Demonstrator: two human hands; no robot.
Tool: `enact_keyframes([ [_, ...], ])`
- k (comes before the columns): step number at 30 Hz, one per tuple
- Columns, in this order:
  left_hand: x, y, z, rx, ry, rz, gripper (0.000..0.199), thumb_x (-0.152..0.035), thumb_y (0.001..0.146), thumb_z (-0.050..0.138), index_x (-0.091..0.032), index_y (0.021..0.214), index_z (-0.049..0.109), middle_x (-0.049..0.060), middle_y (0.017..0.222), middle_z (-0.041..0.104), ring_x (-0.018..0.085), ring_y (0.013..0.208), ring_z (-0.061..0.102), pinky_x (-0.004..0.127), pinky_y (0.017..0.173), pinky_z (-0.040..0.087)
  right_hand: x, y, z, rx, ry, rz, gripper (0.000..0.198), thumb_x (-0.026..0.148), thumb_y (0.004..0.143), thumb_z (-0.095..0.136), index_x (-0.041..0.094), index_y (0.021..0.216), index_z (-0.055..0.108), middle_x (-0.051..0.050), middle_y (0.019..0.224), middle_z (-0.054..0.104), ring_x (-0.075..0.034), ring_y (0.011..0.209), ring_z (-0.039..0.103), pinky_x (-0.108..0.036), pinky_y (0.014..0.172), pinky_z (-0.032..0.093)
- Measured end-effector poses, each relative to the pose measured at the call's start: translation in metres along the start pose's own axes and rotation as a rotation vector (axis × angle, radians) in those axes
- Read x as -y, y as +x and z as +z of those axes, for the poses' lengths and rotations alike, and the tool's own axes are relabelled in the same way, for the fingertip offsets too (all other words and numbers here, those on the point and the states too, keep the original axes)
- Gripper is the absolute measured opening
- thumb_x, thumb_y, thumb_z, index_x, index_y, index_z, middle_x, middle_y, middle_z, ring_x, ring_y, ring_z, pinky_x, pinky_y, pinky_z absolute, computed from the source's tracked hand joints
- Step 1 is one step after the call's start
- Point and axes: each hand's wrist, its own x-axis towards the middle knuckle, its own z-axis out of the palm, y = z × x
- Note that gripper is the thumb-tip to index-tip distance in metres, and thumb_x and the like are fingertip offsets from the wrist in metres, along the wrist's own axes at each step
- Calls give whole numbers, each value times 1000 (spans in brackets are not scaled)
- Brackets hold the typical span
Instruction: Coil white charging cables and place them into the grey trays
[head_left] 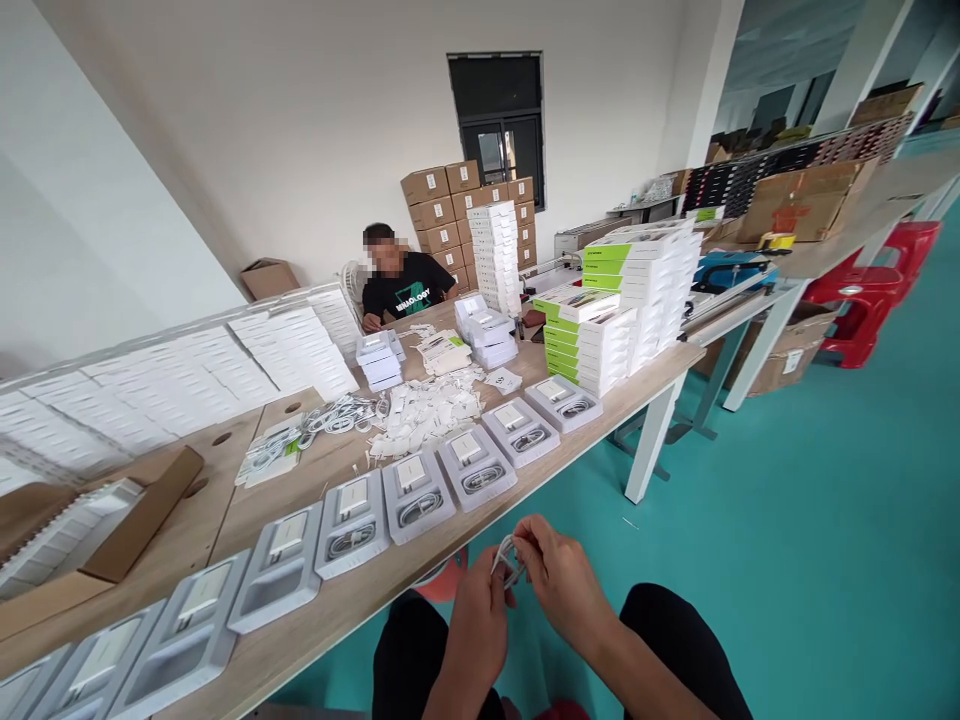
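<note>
So, along wood-topped worktop (pixel 292 640): five pale-grey moulded trays (pixel 439 478) already holding blocky white chargers (pixel 411 472) plus coiled white cables (pixel 420 510); next two trays (pixel 274 588) leftward holding charger only. Left hand (pixel 484 610) and right hand (pixel 555 575) both pinching looped white cable (pixel 505 562), hanging just off worktop's near edge.

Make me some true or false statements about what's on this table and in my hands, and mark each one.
1. The left hand and right hand both hold a looped white cable. True.
2. The hands are beyond the far side of the table. False: they are in front of the table's near edge.
3. Every tray in the row holds a coiled cable. False: this tray shows an adapter but no cable.
4. A person in a dark shirt is across the table. True.
5. The stools are blue. False: the stools are red.
</note>
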Motion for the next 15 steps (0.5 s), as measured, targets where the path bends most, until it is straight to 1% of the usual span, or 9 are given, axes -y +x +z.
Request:
enact_keyframes([
  [2, -2, 1, -1, -14, -48, 12, 40, -48, 100, 30, -23, 104, 61, 1, 75, 54, 16, 66, 48, 29, 61, 35, 4, 0, 0, 50, 196, 69, 28, 47, 95, 40, 24, 81, 49, 2, 67, 55, -15, 56, 51, -29, 55, 37],
  [4, -3, 2, -2, -16, -144, 33, 38, -47, 99, 33, -22, 105, 61, 0, 74, 54, 15, 65, 46, 28, 61, 35, 5, -1, 2, 89, 406, 160, 31, 49, 94, 41, 23, 80, 50, 1, 67, 59, -14, 55, 55, -29, 54, 41],
  [6, -3, 4, -4, -2, -264, 37, 37, -46, 99, 36, -20, 104, 62, 0, 73, 54, 14, 65, 46, 28, 61, 36, 3, -3, 5, 85, 495, 214, 32, 50, 93, 43, 22, 79, 51, 1, 66, 61, -14, 53, 55, -28, 51, 41],
  [7, -2, 5, -5, 3, -312, 25, 37, -46, 98, 38, -19, 104, 62, 0, 72, 54, 14, 64, 47, 27, 60, 37, 1, -4, 7, 57, 469, 220, 32, 50, 92, 44, 22, 80, 52, 1, 65, 61, -14, 53, 55, -28, 51, 41],
  [9, 1, 6, -6, -6, -372, -17, 37, -46, 97, 42, -16, 105, 62, 0, 70, 54, 14, 63, 48, 26, 58, 37, -2, -7, 10, -40, 321, 202, 29, 50, 89, 49, 22, 83, 54, 1, 66, 60, -14, 56, 55, -28, 53, 42],
  [11, 5, 3, -6, -28, -398, -49, 36, -45, 95, 46, -15, 107, 63, -1, 69, 53, 13, 62, 48, 25, 55, 35, -4, -9, 11, -134, 184, 174, 25, 47, 85, 56, 23, 92, 55, 1, 72, 61, -15, 60, 55, -28, 55, 44],
  [12, 6, 0, -6, -36, -410, -60, 35, -43, 94, 47, -15, 108, 63, -1, 69, 53, 12, 61, 48, 24, 55, 34, -4, -10, 11, -149, 162, 163, 27, 45, 83, 57, 23, 97, 55, 0, 77, 62, -15, 63, 57, -28, 56, 46],
  [13, 8, -4, -6, -35, -429, -71, 33, -42, 94, 49, -15, 108, 64, -1, 70, 53, 12, 61, 48, 24, 54, 34, -4, -10, 11, -134, 172, 156, 29, 43, 82, 58, 22, 101, 54, -1, 82, 63, -16, 65, 59, -29, 58, 49],
  [15, 8, -15, -7, -26, -462, -89, 33, -41, 93, 49, -16, 108, 65, 0, 72, 55, 11, 60, 48, 23, 53, 33, -5, -11, 13, -39, 223, 163, 31, 44, 80, 58, 22, 102, 54, -3, 84, 66, -18, 69, 63, -31, 64, 53],
])
